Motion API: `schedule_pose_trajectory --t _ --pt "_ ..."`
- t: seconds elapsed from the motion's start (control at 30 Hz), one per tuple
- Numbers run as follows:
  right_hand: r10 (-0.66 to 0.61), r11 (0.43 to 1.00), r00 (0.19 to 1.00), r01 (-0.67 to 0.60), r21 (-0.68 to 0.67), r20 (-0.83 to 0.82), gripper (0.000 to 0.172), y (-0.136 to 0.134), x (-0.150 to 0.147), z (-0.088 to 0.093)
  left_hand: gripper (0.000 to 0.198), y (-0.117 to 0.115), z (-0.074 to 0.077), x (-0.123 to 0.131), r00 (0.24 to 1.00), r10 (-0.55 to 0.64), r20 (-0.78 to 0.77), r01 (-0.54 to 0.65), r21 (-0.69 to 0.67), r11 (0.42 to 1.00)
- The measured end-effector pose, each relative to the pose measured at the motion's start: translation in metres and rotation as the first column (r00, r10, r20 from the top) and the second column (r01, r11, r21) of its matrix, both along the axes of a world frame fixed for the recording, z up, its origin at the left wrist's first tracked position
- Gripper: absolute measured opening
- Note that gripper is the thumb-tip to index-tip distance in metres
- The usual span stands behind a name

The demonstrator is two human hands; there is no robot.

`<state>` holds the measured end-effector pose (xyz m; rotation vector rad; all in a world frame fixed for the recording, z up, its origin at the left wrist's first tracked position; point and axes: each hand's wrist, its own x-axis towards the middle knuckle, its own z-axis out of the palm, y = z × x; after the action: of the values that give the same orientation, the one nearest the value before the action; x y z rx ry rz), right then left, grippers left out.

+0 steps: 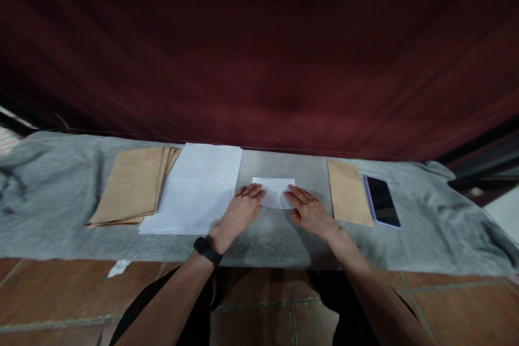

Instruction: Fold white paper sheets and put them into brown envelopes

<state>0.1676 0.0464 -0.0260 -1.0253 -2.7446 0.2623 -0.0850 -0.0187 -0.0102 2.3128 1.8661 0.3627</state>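
A small folded sheet of white paper (pixel 277 193) lies on the grey cloth between my hands. My left hand (pixel 242 210), with a dark band on its wrist, rests its outstretched fingers on the paper's left end. On the right end lie the fingers of my right hand (pixel 310 211), also stretched out, palm down. Just left of my left hand is a stack of white paper sheets (pixel 194 189). To the right of my right hand lies a single brown envelope (pixel 349 192).
Several brown envelopes (pixel 132 181) are piled at the left, partly under the white sheets. A phone (pixel 383 201) in a purple case lies right of the single envelope. Grey cloth (pixel 441 227) covers the bench. A dark red curtain (pixel 259 65) hangs behind; a white scrap (pixel 119 268) is on the tiled floor.
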Motion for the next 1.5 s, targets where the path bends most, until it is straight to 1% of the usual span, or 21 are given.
schedule_pose_trajectory --t 0.1,0.17,0.23,0.3,0.4,0.43,0.47,0.5,0.6,0.7,0.73,0.83,0.9,0.97,1.07,1.17,1.23,1.3,1.4,1.43,1.5 --pt "-0.016 0.996 0.991 0.005 -0.085 -0.129 0.059 0.007 0.003 0.003 0.032 0.005 0.005 -0.004 0.98 0.028 0.198 -0.046 0.086 0.995" --pt "-0.111 0.981 0.949 0.057 -0.187 -0.295 0.047 0.014 0.004 0.006 0.024 0.009 0.011 -0.005 0.91 0.077 0.408 -0.133 0.112 0.985" --pt "-0.268 0.941 0.849 0.13 -0.312 -0.455 0.034 0.021 0.003 0.01 0.022 0.011 0.016 -0.003 0.771 0.149 0.62 -0.248 0.076 0.966" --pt "-0.404 0.886 0.727 0.16 -0.434 -0.556 0.034 0.026 0.0 0.012 0.029 0.014 0.02 0.001 0.584 0.203 0.786 -0.32 -0.008 0.948" --pt "-0.503 0.828 0.615 0.144 -0.542 -0.607 0.037 0.03 -0.008 0.008 0.033 0.019 0.019 0.008 0.318 0.259 0.912 -0.311 -0.157 0.937" --pt "-0.525 0.818 0.599 0.159 -0.553 -0.604 0.036 0.031 -0.011 0.005 0.033 0.021 0.016 0.009 0.27 0.283 0.92 -0.293 -0.202 0.935" --pt "-0.541 0.812 0.596 0.19 -0.551 -0.593 0.036 0.031 -0.014 0.002 0.032 0.023 0.012 0.011 0.261 0.313 0.913 -0.282 -0.238 0.929" --pt "-0.553 0.811 0.603 0.232 -0.537 -0.575 0.035 0.031 -0.016 -0.002 0.03 0.025 0.007 0.012 0.286 0.343 0.895 -0.282 -0.264 0.922" --pt "-0.567 0.818 0.653 0.377 -0.435 -0.502 0.031 0.029 -0.02 -0.009 0.025 0.031 -0.009 0.013 0.421 0.414 0.807 -0.328 -0.29 0.899" --pt "-0.529 0.847 0.724 0.481 -0.227 -0.443 0.038 0.024 -0.024 -0.01 0.031 0.034 -0.02 0.014 0.49 0.449 0.747 -0.408 -0.259 0.876" --pt "-0.502 0.859 0.752 0.489 -0.149 -0.428 0.043 0.021 -0.026 -0.01 0.036 0.035 -0.021 0.015 0.535 0.459 0.709 -0.437 -0.233 0.869" --pt "-0.362 0.92 0.855 0.391 0.005 -0.371 0.052 0.01 -0.038 -0.01 0.048 0.034 -0.021 0.019 0.703 0.492 0.514 -0.492 -0.148 0.858" --pt "-0.251 0.961 0.922 0.273 0.034 -0.295 0.053 0.001 -0.048 -0.014 0.052 0.033 -0.019 0.022 0.768 0.511 0.385 -0.5 -0.138 0.855" --pt "-0.194 0.977 0.962 0.208 0.054 -0.191 0.053 -0.007 -0.057 -0.019 0.053 0.032 -0.015 0.025 0.796 0.525 0.299 -0.506 -0.144 0.85" --pt "-0.224 0.969 0.971 0.231 0.084 -0.085 0.054 -0.016 -0.063 -0.026 0.053 0.027 -0.009 0.027 0.828 0.52 0.211 -0.511 -0.101 0.854" --pt "-0.246 0.962 0.967 0.252 0.108 -0.064 0.055 -0.018 -0.063 -0.029 0.052 0.022 -0.003 0.029 0.85 0.514 0.113 -0.518 0.008 0.855" --pt "-0.247 0.96 0.967 0.253 0.117 -0.069 0.055 -0.017 -0.063 -0.03 0.051 0.019 -0.003 0.035 0.874 0.484 0.045 -0.486 0.108 0.867" --pt "-0.245 0.96 0.967 0.253 0.121 -0.076 0.053 -0.017 -0.063 -0.031 0.05 0.018 -0.007 0.043 0.927 0.376 0.008 -0.371 0.186 0.91" --pt "-0.233 0.963 0.97 0.24 0.122 -0.068 0.053 -0.016 -0.063 -0.033 0.052 0.018 -0.02 0.056 0.983 0.185 0.003 -0.182 0.185 0.966" --pt "-0.232 0.964 0.971 0.237 0.119 -0.058 0.055 -0.015 -0.062 -0.034 0.053 0.018 -0.024 0.059 0.987 0.159 0.006 -0.158 0.165 0.974" --pt "-0.247 0.963 0.968 0.25 0.104 -0.035 0.056 -0.014 -0.061 -0.034 0.058 0.018 -0.032 0.062 0.984 0.178 0.009 -0.178 0.133 0.975"
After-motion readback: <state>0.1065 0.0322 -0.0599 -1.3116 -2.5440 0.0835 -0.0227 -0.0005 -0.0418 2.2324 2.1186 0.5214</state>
